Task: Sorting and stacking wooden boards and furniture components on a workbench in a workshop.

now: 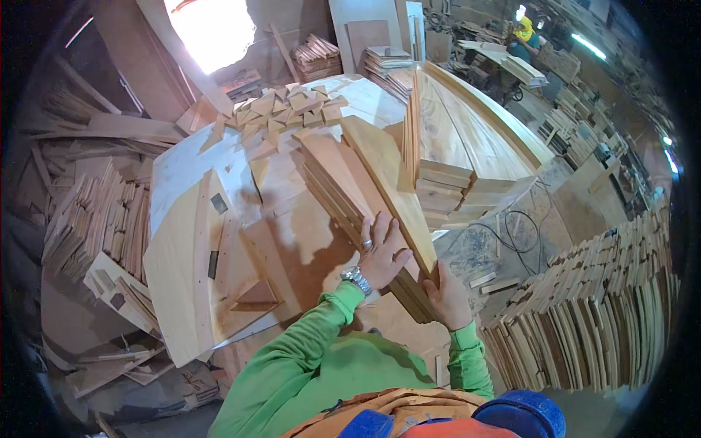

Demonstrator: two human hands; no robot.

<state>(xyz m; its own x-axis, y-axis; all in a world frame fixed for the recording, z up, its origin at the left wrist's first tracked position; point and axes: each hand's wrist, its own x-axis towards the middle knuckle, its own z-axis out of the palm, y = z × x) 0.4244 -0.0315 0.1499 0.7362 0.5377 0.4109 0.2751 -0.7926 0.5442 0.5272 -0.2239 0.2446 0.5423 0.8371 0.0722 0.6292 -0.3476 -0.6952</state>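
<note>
A stack of long wooden boards (pixel 330 196) lies at a slant on the worktable, its near end close to my body. Along its right side, a pale wooden board (pixel 385 181) stands tilted, apart from the stack at its far end. My left hand (pixel 382 257), with a ring and a metal watch, rests on the stack with its fingers spread. My right hand (pixel 448 298) grips the near end of the pale board, thumb on top; its other fingers are mostly hidden underneath.
Small cut wood offcuts (pixel 286 109) are heaped at the table's far side. A wooden jig (pixel 201 266) with dark metal pieces lies to the left. Shaped boards (pixel 467 131) are piled at right, above a black cable (pixel 520 241). Many slats (pixel 591 314) stand at lower right. A person (pixel 523 40) works far off.
</note>
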